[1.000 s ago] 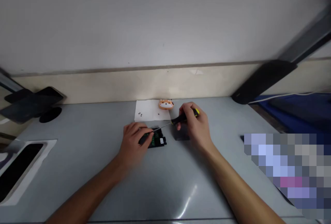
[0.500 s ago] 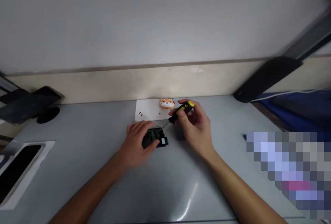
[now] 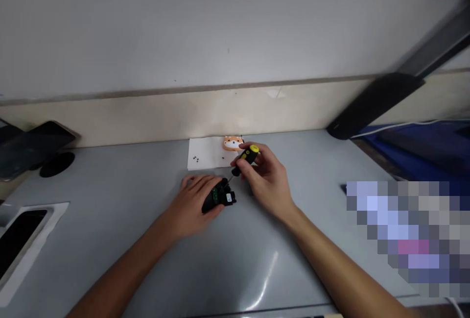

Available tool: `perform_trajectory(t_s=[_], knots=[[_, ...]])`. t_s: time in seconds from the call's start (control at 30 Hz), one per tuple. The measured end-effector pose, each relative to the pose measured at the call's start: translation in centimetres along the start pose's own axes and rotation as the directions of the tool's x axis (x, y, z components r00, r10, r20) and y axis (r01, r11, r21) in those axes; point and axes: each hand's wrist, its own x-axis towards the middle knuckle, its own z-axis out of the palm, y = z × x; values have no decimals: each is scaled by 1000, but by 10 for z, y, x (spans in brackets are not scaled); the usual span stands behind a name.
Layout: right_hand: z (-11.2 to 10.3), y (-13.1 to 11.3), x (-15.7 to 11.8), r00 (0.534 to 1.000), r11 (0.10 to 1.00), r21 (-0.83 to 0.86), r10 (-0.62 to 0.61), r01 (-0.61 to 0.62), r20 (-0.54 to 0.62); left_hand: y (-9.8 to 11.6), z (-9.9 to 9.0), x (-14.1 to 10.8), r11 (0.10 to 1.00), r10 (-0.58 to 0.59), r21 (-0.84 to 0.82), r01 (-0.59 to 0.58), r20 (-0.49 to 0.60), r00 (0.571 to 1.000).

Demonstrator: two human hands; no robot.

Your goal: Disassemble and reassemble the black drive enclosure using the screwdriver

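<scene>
On the grey table (image 3: 157, 259) lies a small black device (image 3: 228, 198) with a green circuit board showing and a white label near its right end. My left hand (image 3: 198, 199) grips it from the left, fingers over the far side and thumb along the near edge. A black and yellow screwdriver (image 3: 246, 159) is held in my right hand (image 3: 268, 176). It tilts, handle up to the right, and its thin shaft reaches down to the far right part of the device. Whether the tip sits in a screw is too small to tell.
Behind the hands, a white paper sheet (image 3: 205, 147) carries several tiny dark screws (image 3: 196, 159) and an orange and white animal-faced case (image 3: 232, 143). A phone (image 3: 22, 237) lies on paper at the left. Black stands (image 3: 370, 107) rise at the back right and left.
The screwdriver has moved left and stands steeper, its tip now at the device's far right part. My left hand covers more of the device, which is turned slightly. The camera view has shifted a little.
</scene>
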Motion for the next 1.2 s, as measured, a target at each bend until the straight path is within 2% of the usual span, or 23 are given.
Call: perform_trajectory(t_s=[0.2, 0.43, 0.7, 1.2], knots=[[1, 0, 0, 1000, 1000, 6, -3, 3, 11, 1, 1, 1, 999, -25, -43, 24, -30, 999], [0, 1, -1, 1000, 1000, -9, -27, 27, 13, -3, 5, 0, 999, 4, -51, -7, -74, 997], [0, -2, -2, 999, 999, 6, -40, 41, -27, -3, 3, 0, 999, -1, -49, -3, -84, 996], [1, 3, -1, 1000, 999, -32, -21, 20, -7, -3, 2, 2, 999, 5, -32, -8, -79, 997]])
